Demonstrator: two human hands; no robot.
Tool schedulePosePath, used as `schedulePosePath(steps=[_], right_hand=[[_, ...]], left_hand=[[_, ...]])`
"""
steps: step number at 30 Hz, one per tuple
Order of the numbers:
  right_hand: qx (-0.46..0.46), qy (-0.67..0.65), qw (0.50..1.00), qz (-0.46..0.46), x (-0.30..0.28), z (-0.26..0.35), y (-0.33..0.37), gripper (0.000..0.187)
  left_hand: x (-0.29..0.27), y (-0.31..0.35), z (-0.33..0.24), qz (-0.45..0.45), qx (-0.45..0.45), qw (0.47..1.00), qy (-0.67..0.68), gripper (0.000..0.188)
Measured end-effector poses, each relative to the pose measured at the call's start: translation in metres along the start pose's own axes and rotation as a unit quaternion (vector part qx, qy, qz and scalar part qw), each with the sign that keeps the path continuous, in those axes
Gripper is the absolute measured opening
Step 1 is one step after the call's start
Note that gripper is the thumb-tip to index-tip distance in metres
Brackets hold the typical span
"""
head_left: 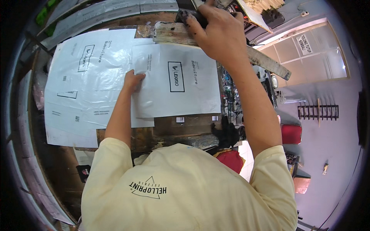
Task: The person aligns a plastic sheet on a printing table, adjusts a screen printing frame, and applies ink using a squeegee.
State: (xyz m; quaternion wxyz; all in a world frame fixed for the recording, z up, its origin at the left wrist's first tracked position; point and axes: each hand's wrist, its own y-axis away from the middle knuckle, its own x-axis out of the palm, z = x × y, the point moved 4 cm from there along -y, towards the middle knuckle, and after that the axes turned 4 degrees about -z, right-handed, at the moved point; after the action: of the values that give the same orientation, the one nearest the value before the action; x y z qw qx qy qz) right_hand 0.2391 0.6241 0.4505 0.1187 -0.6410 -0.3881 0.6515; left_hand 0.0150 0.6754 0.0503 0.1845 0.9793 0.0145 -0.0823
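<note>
A white plastic sheet (177, 102) printed with a black box and lettering lies flat on the work board in front of me. My left hand (133, 80) is at its left edge, fingers closed on that edge with the thumb on top. Further left, larger glossy white printed sheets (81, 100) overlap in a pile. At the far side my right hand (220, 32) is wrapped around a dark, ink-stained bar (184, 16), above a worn wooden beam (171, 34). Dark stains mark its fingers. The bar's far part is hidden by the hand.
Racks of white printed sheets (115, 17) stand along the far left. The wooden beam's end (275, 67) juts out to the right. A black crumpled cloth (225, 133) hangs at the board's near right corner. A red seat (231, 161) is beside my body.
</note>
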Motion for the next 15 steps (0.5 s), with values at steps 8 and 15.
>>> schedulePosePath(steps=[8,15], right_hand=[[-0.021,0.005,1.0,0.0,0.003,0.0,-0.007,0.038],[0.047,-0.053,0.997,0.04,-0.011,0.018,-0.019,0.029]], left_hand=[[0.092,-0.045,0.041,-0.058,0.057,0.995,-0.054,0.044],[0.11,-0.021,-0.003,-0.065,0.134,0.977,-0.154,0.045]])
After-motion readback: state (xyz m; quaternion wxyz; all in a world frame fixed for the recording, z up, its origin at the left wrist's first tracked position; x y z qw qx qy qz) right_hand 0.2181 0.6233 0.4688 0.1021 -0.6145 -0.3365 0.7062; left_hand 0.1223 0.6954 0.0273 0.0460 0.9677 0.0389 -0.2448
